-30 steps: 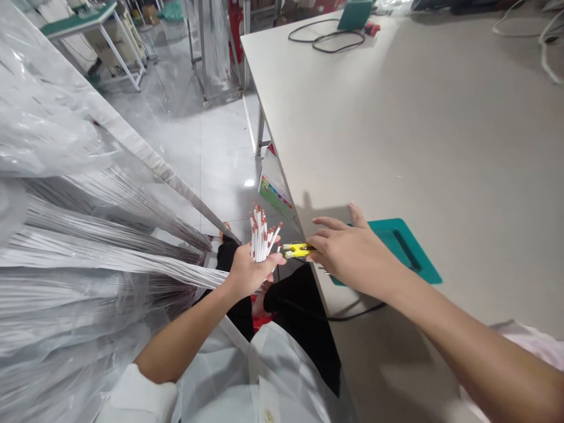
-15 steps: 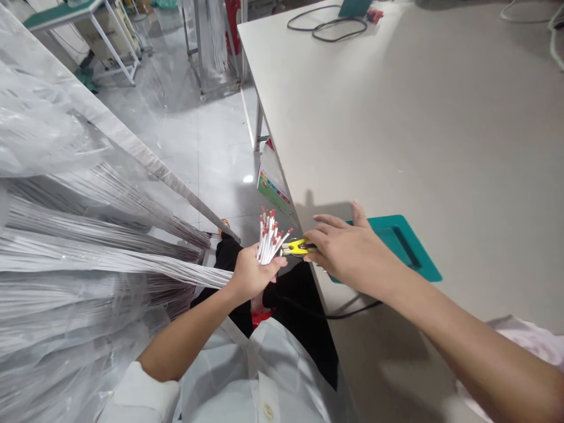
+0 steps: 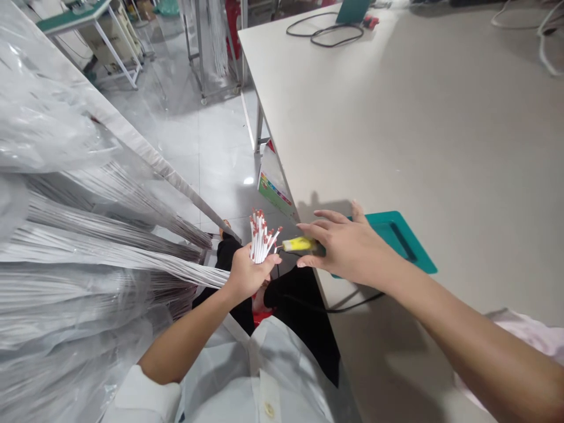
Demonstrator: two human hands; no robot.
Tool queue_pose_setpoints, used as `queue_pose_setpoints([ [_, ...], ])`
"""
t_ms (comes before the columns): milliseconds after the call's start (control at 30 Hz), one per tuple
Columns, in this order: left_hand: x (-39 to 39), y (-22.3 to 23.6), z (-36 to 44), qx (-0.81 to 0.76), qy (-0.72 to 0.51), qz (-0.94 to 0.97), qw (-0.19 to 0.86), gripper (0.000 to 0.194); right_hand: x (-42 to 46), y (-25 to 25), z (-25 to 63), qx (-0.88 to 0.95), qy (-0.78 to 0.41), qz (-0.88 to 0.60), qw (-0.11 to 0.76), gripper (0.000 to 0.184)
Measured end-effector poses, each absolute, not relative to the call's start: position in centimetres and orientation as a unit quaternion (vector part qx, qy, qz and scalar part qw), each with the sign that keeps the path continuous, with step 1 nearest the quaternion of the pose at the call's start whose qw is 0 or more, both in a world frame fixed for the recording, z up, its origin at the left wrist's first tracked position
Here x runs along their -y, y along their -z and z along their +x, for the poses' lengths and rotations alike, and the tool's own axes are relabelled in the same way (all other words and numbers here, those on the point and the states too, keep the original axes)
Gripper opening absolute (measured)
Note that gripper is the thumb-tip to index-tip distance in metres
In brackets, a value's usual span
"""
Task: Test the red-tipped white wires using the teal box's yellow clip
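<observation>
Left hand (image 3: 247, 274) grips white wires (image 3: 259, 249) beside the counter (image 3: 405, 135).
They look light, bendy, best held below the tips (image 3: 280, 229); right hand (image 3: 356, 249) at yellow tool (image 3: 296, 244), grip unclear.

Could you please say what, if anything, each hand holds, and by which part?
The left hand holds white wires near their reddish ends. The right hand is at a yellow tool, too blurred to tell if held.
</observation>
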State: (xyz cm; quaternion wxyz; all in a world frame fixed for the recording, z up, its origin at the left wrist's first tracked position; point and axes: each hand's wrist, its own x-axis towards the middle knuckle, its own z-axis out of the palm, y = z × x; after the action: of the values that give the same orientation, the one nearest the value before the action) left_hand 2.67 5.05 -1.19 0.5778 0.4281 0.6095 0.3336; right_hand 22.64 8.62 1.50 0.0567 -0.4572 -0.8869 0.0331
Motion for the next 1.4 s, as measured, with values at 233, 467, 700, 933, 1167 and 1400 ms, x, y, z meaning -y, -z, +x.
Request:
queue_pose_setpoints([
  [233,-4.4,-0.6,1.4,-0.582,-0.357,0.403,0.609,0.046,-4.9,-1.8,19.6,0.798,-0.163,-0.498,0.299,0.027],
  [467,-3.2,-1.3,0.3,-0.526,-0.336,0.447,0.640,0.045,-3.7,0.3,16.5,0.551,-0.589,-0.461,0.369,0.023],
  [700,-2.3,-0.9,-0.6,-0.476,-0.309,0.502,0.653,0.030,-2.8,1.1,15.0,0.378,-0.711,-0.422,0.417,0.022],
  [933,-2.4,0.4,-0.9,-0.573,-0.339,0.442,0.601,0.054,-2.2,0.7,15.4,0.535,-0.443,-0.527,0.489,0.022],
  [1167,-2.5,0.1,-0.1,-0.544,-0.308,0.545,0.558,0.024,-2.5,0.7,14.7,0.641,-0.386,-0.468,0.471,0.010],
  [1400,-2.9,0.1,-0.5,-0.493,-0.292,0.568,0.591,0.024,-2.2,0.8,14.6,0.573,-0.443,-0.501,0.474,0.018],
])
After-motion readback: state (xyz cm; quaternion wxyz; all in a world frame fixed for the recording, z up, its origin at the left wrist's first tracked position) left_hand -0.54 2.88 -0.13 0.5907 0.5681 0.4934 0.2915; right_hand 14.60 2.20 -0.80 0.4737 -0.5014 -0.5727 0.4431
